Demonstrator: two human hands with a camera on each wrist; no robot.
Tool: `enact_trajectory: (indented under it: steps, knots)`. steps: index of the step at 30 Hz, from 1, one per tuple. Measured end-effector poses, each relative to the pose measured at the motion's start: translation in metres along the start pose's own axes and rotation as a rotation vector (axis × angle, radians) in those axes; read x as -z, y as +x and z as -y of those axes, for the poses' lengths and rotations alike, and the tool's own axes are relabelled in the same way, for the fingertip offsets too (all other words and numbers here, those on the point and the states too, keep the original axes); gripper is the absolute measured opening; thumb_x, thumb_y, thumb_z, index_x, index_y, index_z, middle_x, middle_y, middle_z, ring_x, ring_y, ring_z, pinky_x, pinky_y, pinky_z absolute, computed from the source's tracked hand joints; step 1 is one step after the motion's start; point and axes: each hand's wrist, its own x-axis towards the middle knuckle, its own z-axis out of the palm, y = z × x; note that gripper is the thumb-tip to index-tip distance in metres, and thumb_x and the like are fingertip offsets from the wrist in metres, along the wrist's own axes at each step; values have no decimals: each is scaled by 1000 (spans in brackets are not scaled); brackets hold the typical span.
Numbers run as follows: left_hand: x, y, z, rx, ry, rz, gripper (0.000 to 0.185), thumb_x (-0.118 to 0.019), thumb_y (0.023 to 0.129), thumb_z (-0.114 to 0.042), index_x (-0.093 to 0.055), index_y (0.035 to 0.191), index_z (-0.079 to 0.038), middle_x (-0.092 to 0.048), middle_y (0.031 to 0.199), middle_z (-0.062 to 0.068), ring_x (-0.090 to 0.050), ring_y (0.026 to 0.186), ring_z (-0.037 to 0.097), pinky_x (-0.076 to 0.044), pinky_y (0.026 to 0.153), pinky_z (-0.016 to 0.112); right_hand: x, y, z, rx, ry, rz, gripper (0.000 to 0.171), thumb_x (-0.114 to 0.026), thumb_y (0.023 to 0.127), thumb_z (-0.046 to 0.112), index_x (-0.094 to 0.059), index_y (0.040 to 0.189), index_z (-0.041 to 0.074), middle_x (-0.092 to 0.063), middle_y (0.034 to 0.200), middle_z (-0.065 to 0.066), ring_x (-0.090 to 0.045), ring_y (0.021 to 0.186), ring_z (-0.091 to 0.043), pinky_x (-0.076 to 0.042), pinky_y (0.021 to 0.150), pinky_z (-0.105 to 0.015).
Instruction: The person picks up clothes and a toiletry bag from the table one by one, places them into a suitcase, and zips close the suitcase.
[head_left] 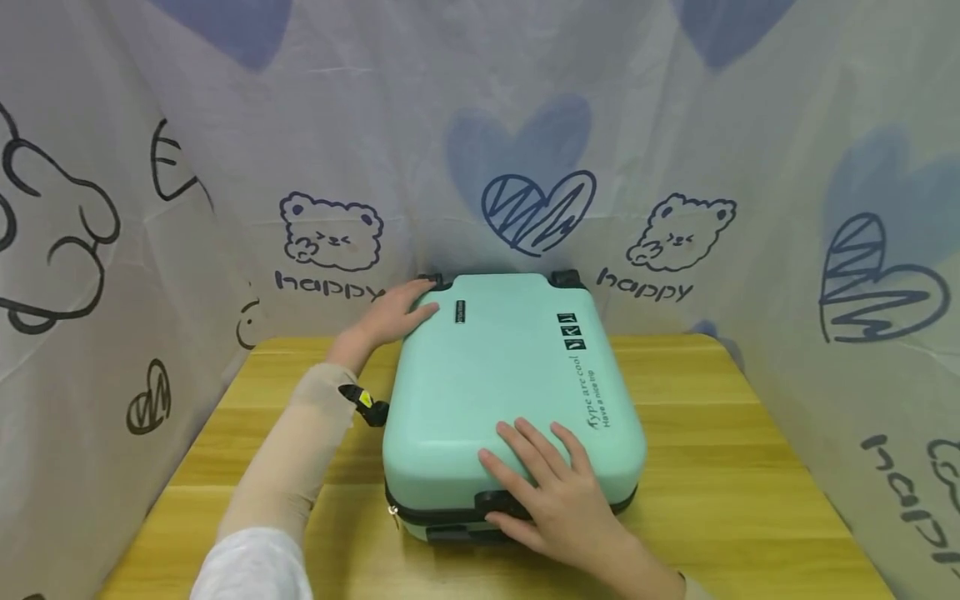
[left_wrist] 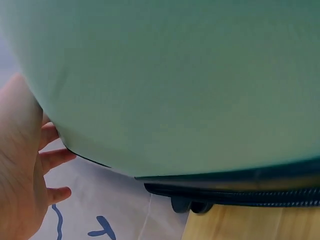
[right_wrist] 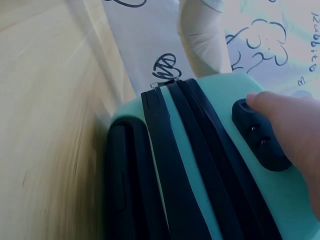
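A mint-green hard-shell suitcase [head_left: 495, 375] lies flat, its wheels at the far end. My left hand [head_left: 393, 312] rests on its far left corner, fingers reaching by a black wheel [head_left: 432, 282] and thumb at the shell's edge. In the left wrist view, that hand's fingers [left_wrist: 57, 157] stretch along the corner. My right hand [head_left: 558, 504] lies over the near end, fingers spread on the top shell. In the right wrist view, its thumb touches the end of a black lock [right_wrist: 257, 135]. Below the lock run the black zipper bands [right_wrist: 220, 160] and a black handle [right_wrist: 135, 175].
The suitcase lies on a yellow wood-grain table [head_left: 712, 467]. White cloth [head_left: 420, 108] with hearts and bears hangs behind and at both sides, close to the suitcase's far end. A small black piece with a yellow mark [head_left: 366, 400] sticks out beside the left forearm.
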Motion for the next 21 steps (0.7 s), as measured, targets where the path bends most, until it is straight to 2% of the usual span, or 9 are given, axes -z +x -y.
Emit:
enact_trajectory:
  steps: [5,9,16,21]
  knots:
    - [0,-11,-2,2,11,-39,61,-44,101,-44,-36,151,-10,-34,156,16,-30,145,36,-22,119,54,4,-5,-9,-1,4,-18,60,-44,95,60,-53,141,22,-52,145,-9,-50,132,-28,-33,105,-53]
    - [-2,-26,-9,16,13,-84,63,-47,99,-47,-38,150,-11,-39,154,16,-33,143,36,-24,118,54,9,-13,-22,-14,-6,-48,58,-40,98,59,-56,138,20,-56,141,-8,-52,129,-28,-34,106,-49]
    - [-14,-61,-20,29,-9,-204,63,-50,98,-48,-41,148,-10,-38,153,17,-34,142,38,-26,117,56,17,-23,-44,-80,18,-126,61,-37,99,58,-61,132,14,-62,133,-10,-55,124,-30,-34,104,-47]
    - [-26,-88,-26,44,-53,-336,60,-55,97,-43,-46,145,-9,-42,149,17,-37,138,39,-29,113,57,19,-29,-59,-118,77,-141,58,-35,101,54,-64,129,12,-63,131,-10,-55,123,-32,-31,109,-46]
